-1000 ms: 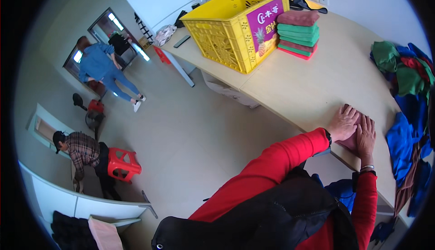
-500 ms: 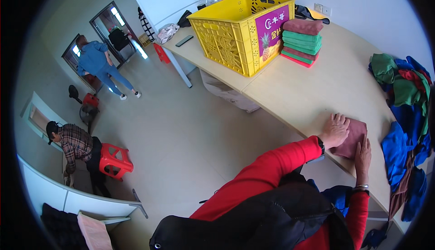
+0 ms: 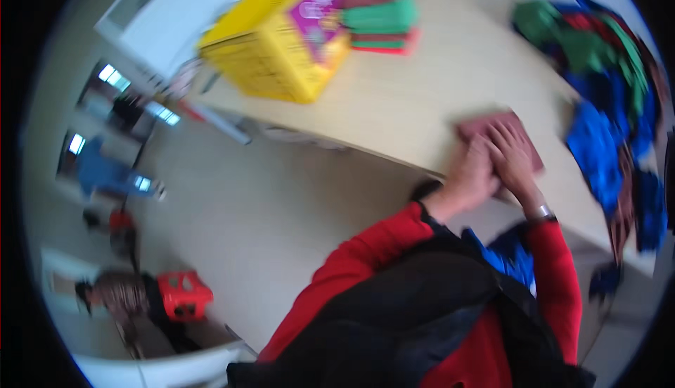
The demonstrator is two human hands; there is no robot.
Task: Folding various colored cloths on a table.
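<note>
A folded brown cloth (image 3: 527, 143) lies near the front edge of the table. Both my hands press together on it. My right hand (image 3: 515, 163) rests across the cloth with its fingers stretched out. Tucked close against it, my left hand (image 3: 470, 178) touches the cloth's near left part. Its fingers are partly covered by the right hand and smeared by motion. Farther off stands a stack of folded green, brown and red cloths (image 3: 381, 22), beside a yellow plastic crate (image 3: 274, 64).
On the right of the table (image 3: 436, 78) is a loose heap of blue cloths (image 3: 594, 145), with green, red and brown ones. To the left, one person stands by the doorways and another bends near a red stool (image 3: 184, 295).
My hands have come together on the brown cloth; before, they lay apart on it. The whole view has tilted and shifted, and is blurred.
</note>
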